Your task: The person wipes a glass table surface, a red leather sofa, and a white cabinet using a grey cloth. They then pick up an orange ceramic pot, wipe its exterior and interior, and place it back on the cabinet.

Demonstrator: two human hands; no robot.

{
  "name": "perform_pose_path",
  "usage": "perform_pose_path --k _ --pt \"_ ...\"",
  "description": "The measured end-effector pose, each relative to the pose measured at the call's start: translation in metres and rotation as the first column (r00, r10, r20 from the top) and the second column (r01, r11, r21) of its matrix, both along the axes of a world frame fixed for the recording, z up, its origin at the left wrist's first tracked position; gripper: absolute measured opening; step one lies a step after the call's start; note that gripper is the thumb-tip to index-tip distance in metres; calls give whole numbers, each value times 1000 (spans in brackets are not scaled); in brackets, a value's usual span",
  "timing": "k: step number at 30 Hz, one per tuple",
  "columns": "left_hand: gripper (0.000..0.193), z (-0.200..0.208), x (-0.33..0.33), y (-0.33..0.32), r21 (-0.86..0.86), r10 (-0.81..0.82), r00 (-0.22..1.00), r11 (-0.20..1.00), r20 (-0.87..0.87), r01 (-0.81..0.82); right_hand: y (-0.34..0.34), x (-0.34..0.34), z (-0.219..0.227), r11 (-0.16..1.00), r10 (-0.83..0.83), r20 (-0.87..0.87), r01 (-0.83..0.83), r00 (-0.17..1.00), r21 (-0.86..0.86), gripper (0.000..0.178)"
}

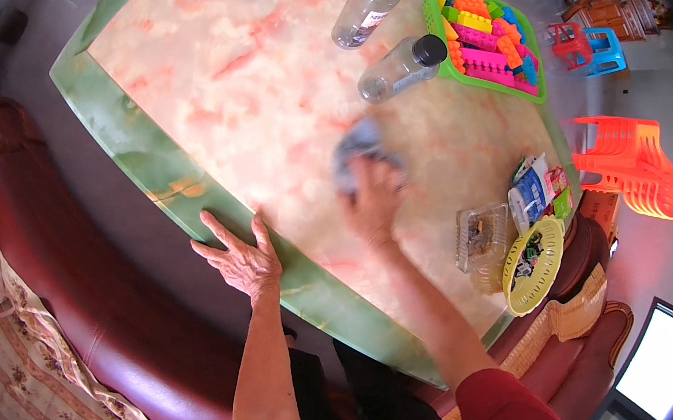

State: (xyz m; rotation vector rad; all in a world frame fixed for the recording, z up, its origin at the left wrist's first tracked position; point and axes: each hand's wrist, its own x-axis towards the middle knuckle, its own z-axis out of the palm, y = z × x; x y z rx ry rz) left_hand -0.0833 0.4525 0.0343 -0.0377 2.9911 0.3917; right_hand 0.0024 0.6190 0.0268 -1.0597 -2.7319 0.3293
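My right hand [376, 205] presses a bluish-grey cloth [360, 143] against the marbled tabletop [258, 127]; both hand and cloth are smeared by motion. My left hand [242, 255] rests with spread fingers on the green border [174, 199] of the table and holds nothing. Beyond the cloth, a clear bottle with a black cap [399, 70] leans or lies near the green basket [542, 89]. Another clear, black-capped bottle [365, 9] is farther back.
Colourful toy bricks fill the green basket. At the right are a clear plastic box [483, 239], packaged goods [531, 191] and a yellow basket [562, 233] with small items. A dark red sofa [97, 267] runs along the left. Orange stacked chairs [633, 167] stand beyond the table.
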Motion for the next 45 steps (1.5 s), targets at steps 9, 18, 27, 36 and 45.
perform_pose_path --k 9,18,27,36,45 --pt "84 1 2 2 37 30 999 999 17 -31 -16 17 12 941 337 58 -334 940 -58 57" --pt "83 -2 4 3 41 18 1000 999 23 -19 162 67 -17 756 -622 -40 612 782 232 53" --pt "83 -4 4 2 47 11 1000 999 10 -11 72 50 -14 863 -392 -14 373 920 340 56" --pt "84 1 3 4 48 35 998 998 47 -37 -74 152 12 981 -189 42 186 981 61 51" --pt "86 4 3 3 60 32 997 998 71 -37 -94 282 7 728 -685 110 676 720 114 60"
